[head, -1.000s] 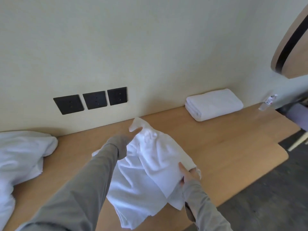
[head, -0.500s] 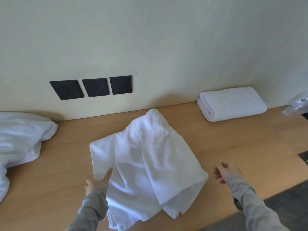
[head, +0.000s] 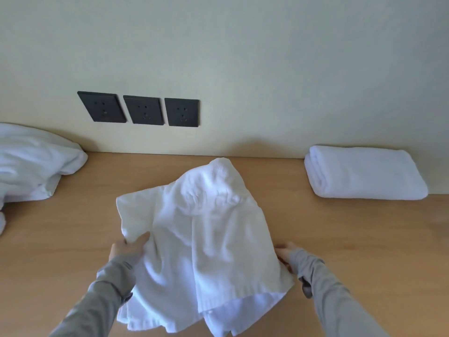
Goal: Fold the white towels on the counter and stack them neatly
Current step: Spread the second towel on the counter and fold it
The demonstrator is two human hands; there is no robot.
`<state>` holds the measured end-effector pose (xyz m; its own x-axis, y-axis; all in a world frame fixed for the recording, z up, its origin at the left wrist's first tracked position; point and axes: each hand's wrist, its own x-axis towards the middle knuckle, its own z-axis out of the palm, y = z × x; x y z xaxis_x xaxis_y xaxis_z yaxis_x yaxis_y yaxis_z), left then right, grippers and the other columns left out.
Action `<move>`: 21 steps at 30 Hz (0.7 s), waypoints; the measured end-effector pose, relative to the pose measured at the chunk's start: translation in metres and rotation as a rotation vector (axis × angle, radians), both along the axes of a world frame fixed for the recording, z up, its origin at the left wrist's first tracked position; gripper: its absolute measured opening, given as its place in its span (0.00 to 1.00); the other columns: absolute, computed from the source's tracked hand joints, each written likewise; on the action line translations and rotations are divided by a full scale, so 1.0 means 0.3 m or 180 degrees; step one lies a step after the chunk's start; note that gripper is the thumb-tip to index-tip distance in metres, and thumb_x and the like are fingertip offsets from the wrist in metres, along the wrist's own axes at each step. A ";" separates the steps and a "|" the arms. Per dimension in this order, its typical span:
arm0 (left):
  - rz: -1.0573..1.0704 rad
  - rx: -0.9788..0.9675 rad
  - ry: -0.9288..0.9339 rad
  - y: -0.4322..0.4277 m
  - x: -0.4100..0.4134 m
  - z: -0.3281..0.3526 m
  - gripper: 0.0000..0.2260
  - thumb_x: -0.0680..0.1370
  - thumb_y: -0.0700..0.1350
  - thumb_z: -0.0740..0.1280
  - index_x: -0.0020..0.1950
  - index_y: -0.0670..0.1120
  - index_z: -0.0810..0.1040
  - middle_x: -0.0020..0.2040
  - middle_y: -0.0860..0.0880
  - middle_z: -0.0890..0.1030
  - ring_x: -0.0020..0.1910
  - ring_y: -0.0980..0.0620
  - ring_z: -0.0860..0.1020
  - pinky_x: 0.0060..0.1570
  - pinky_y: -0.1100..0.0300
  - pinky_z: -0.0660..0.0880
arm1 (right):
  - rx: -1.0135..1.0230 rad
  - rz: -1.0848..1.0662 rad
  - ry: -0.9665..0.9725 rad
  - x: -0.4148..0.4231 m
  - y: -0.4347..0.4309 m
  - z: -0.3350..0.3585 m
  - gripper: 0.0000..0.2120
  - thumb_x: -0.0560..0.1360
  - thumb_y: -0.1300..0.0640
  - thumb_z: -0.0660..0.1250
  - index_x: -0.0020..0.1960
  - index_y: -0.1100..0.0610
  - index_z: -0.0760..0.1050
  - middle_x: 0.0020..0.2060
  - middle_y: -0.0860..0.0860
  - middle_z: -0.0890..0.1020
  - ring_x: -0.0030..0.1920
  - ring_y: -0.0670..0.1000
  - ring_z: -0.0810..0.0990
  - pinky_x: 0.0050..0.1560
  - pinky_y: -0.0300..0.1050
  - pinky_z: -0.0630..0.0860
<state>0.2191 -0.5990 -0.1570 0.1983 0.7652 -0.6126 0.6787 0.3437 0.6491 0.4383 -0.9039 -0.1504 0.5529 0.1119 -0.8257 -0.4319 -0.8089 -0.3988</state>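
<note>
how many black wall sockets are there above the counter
3, in a row just above the counter: left socket, middle socket, right socket. More could lie outside the view.

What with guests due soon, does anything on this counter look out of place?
Yes. The middle towel lies crumpled and askew, with layers bunched unevenly. A rumpled white heap sits far left on the counter. Only the folded towel by the wall at right looks neat.
</note>
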 end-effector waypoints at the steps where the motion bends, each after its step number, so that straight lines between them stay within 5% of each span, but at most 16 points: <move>1: -0.0064 0.0132 -0.0005 -0.011 -0.001 0.022 0.34 0.57 0.56 0.68 0.54 0.33 0.77 0.50 0.34 0.80 0.49 0.36 0.78 0.53 0.45 0.75 | -0.0055 0.0279 0.0004 0.003 0.017 0.000 0.22 0.72 0.52 0.69 0.63 0.61 0.74 0.54 0.58 0.81 0.52 0.56 0.79 0.53 0.49 0.76; 5: -0.0219 0.0511 0.0006 -0.012 -0.016 0.115 0.31 0.60 0.58 0.65 0.50 0.34 0.77 0.46 0.35 0.79 0.48 0.34 0.77 0.49 0.48 0.74 | -0.0192 0.0719 -0.0045 -0.012 0.072 0.045 0.26 0.71 0.49 0.69 0.64 0.61 0.70 0.59 0.58 0.77 0.53 0.55 0.75 0.53 0.47 0.71; 8: -0.0234 0.0753 -0.0064 0.039 -0.021 0.194 0.22 0.69 0.55 0.72 0.44 0.36 0.76 0.43 0.36 0.79 0.44 0.36 0.76 0.45 0.49 0.72 | 0.0023 0.0456 -0.0378 -0.009 0.079 0.142 0.19 0.70 0.51 0.70 0.55 0.60 0.71 0.48 0.56 0.78 0.48 0.55 0.76 0.51 0.47 0.71; 12: -0.0511 0.1238 -0.0068 0.130 0.006 0.300 0.17 0.75 0.53 0.68 0.47 0.39 0.72 0.43 0.41 0.74 0.44 0.40 0.72 0.44 0.52 0.67 | 0.0404 0.0134 -0.1843 0.033 0.039 0.344 0.08 0.71 0.55 0.68 0.46 0.59 0.75 0.35 0.51 0.77 0.37 0.53 0.75 0.36 0.43 0.67; 16: -0.0598 0.1335 -0.0179 0.210 -0.032 0.331 0.27 0.64 0.62 0.68 0.51 0.42 0.76 0.46 0.41 0.77 0.47 0.37 0.75 0.49 0.46 0.73 | -0.0586 0.1016 -0.3184 -0.019 -0.002 0.400 0.09 0.73 0.51 0.64 0.41 0.55 0.66 0.31 0.46 0.68 0.35 0.53 0.70 0.34 0.43 0.65; 19: -0.0506 0.1155 -0.0009 0.294 -0.111 0.220 0.30 0.58 0.65 0.69 0.49 0.43 0.77 0.44 0.40 0.80 0.44 0.36 0.78 0.49 0.40 0.77 | -0.1111 0.1487 -0.2285 -0.078 -0.015 0.283 0.09 0.76 0.47 0.60 0.49 0.52 0.65 0.40 0.47 0.72 0.43 0.51 0.73 0.44 0.46 0.74; 21: -0.0465 0.0920 0.0164 0.379 -0.172 0.065 0.34 0.56 0.67 0.69 0.51 0.43 0.78 0.45 0.39 0.81 0.44 0.35 0.79 0.49 0.38 0.77 | -0.1218 0.1509 -0.1442 -0.099 -0.042 0.189 0.21 0.76 0.44 0.61 0.64 0.53 0.64 0.58 0.51 0.74 0.58 0.53 0.74 0.59 0.49 0.73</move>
<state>0.1674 -0.4852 -0.1374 0.2933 0.8745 -0.3863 0.7417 0.0468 0.6691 0.4086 -0.9166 -0.0938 0.8114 0.1734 -0.5582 0.1356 -0.9848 -0.1087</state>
